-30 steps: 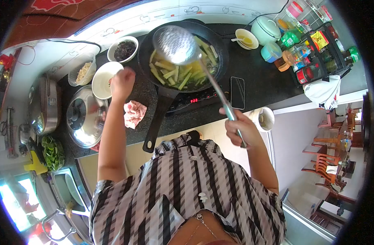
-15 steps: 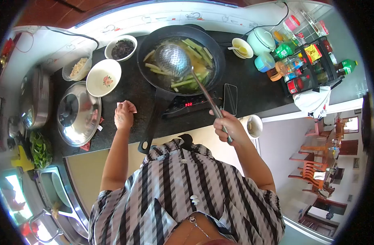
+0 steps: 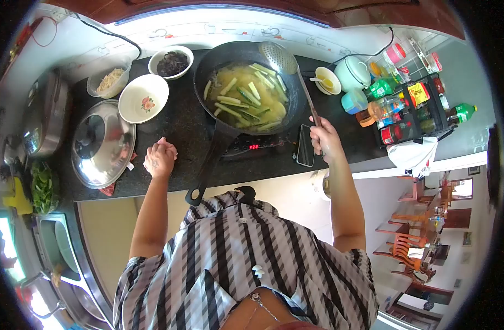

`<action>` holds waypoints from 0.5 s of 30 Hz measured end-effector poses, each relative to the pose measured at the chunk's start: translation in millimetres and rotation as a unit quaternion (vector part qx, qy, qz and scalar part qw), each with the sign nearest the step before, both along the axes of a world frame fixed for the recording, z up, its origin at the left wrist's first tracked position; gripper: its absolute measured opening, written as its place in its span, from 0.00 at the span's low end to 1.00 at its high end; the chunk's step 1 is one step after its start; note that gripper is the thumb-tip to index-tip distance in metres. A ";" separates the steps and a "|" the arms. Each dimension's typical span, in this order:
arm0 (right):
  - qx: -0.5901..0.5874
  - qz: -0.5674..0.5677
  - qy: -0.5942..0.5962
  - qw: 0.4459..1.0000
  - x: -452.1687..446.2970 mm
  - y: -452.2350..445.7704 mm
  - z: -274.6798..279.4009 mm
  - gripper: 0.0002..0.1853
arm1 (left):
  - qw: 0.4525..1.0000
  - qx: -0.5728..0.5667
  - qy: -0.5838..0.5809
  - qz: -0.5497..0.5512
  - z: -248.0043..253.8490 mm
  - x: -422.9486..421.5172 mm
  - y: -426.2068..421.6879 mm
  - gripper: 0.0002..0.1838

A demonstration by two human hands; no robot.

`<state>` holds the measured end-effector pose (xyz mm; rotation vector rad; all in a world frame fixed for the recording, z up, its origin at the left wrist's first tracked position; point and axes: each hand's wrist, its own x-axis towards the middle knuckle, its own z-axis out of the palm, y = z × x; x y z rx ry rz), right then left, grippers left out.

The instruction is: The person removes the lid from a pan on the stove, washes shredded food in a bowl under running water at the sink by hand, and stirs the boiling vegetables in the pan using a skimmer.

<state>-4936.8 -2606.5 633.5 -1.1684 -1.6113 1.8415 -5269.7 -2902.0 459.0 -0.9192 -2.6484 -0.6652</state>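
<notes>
My right hand [image 3: 327, 139] is wrapped round the handle of a metal skimmer [image 3: 278, 58]. The skimmer's perforated bowl is over the far right rim of a black wok [image 3: 200, 94]; I cannot tell whether it touches. Pale green vegetable sticks [image 3: 230, 100] lie in yellowish broth in the wok. My left hand [image 3: 160, 158] is curled closed above the dark counter [image 3: 178, 124], left of the wok handle [image 3: 205, 165]; what its fingers hold, if anything, is hidden. Nearest to it are a flowered white bowl [image 3: 132, 102] and a steel lid [image 3: 101, 159].
Behind stand a bowl of dark pieces [image 3: 172, 64] and a container of pale shreds [image 3: 109, 81]. A phone [image 3: 305, 146] lies beside the lit cooktop panel [image 3: 252, 147]. A small bowl with a spoon [image 3: 329, 81], a lidded pot [image 3: 352, 73] and a bottle rack [image 3: 422, 104] are right.
The skimmer has moved from over the middle of the wok to its far right rim, its handle swinging more upright. My right hand has moved forward and right. My left hand has shifted slightly.
</notes>
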 end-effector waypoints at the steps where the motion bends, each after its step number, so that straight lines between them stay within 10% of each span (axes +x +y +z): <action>1: -0.032 -0.003 0.007 0.999 -0.8 1.8 -2.1 0.17 | 1.000 0.013 0.002 -0.010 -0.1 1.5 -2.6 0.08; 15: -0.479 0.101 0.261 0.832 13.4 -33.7 -25.5 0.18 | 0.998 -0.031 0.046 -0.017 -4.0 5.8 -6.6 0.16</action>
